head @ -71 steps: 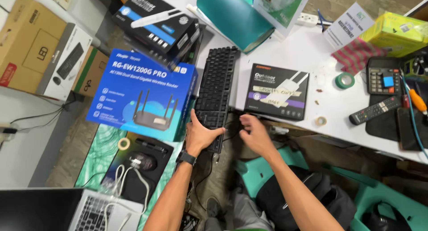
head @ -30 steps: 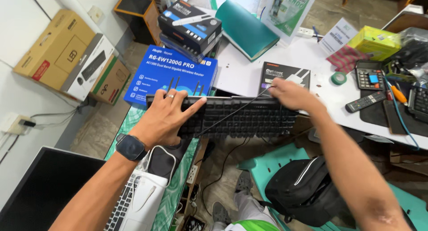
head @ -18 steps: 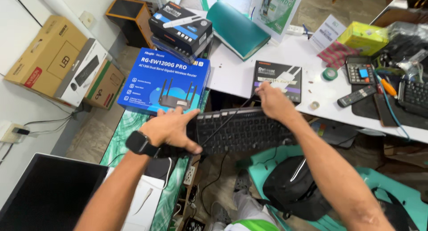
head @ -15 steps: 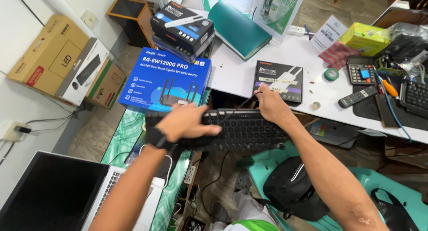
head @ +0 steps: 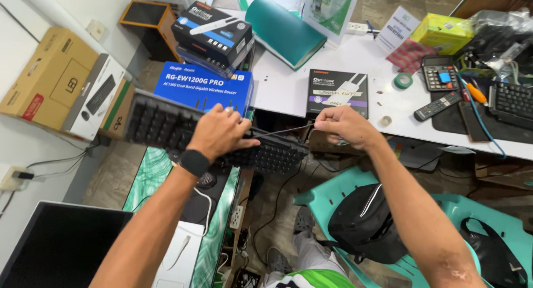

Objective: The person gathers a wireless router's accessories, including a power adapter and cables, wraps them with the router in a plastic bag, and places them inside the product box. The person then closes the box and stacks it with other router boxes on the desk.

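A black keyboard (head: 166, 124) hangs in the air in front of me, tilted down to the right. My left hand (head: 219, 133), with a black watch on the wrist, grips it across the middle from above. My right hand (head: 344, 127) is closed on the keyboard's thin black cable (head: 283, 132), which runs taut from the keyboard's top edge to my fingers. A further stretch of the cable drops toward the floor.
A white table (head: 288, 88) ahead carries a black router box (head: 337, 93), teal book, green tape roll (head: 403, 80), calculator, remote and second keyboard (head: 511, 102). A blue router box (head: 202, 88) and cardboard boxes lie left. A black bag sits on a teal chair (head: 444, 210).
The keyboard has swung left and up, away from the table. My left hand stayed on it and moved to its middle. My right hand left the keyboard's end and took the cable.
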Demonstrator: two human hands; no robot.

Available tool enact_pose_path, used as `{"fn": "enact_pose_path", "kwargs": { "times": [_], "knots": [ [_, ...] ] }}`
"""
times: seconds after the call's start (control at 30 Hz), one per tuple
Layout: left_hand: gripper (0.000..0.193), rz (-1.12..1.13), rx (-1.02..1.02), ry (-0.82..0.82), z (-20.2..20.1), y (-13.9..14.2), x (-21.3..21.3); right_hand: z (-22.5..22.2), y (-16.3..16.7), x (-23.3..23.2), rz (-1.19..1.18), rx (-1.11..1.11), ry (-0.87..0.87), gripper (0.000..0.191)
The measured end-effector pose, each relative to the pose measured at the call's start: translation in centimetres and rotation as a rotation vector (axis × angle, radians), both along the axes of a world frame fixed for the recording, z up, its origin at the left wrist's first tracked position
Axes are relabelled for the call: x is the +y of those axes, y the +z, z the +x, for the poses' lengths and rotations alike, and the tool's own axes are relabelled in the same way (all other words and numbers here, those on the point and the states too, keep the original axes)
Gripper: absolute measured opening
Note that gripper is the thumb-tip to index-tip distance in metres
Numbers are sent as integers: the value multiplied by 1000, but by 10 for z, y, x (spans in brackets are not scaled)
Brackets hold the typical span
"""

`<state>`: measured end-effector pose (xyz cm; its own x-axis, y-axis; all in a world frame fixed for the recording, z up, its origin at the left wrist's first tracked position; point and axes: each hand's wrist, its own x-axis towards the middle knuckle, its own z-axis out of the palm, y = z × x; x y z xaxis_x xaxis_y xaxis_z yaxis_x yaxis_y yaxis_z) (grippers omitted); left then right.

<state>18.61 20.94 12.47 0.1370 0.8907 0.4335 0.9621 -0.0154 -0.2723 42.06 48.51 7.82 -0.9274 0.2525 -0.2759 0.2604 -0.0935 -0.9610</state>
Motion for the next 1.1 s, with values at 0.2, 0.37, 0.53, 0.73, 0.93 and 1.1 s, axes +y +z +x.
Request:
{"fn": "enact_pose_path", "kwargs": {
  "times": [0.2,0.37,0.53,0.73,0.93,1.1],
  "knots": [
    [59,31,-350,116,-11,36,-20,-1,-12,25,246,1,-172,14],
    [55,248,-669,537,-4,44,-17,-5,-41,-14,525,19,208,21],
    [58,255,-321,589,-5,40,-6,-10,-9,-54,690,207,310,24],
    [61,45,-151,194,17,30,-4,-5,54,-60,1074,276,286,24],
    [62,-157,-506,-53,37,27,-11,29,43,-55,666,20,-35,26],
    [53,-54,-1068,75,63,19,-2,85,-8,-88,-195,21,-366,28]
  ]
}}
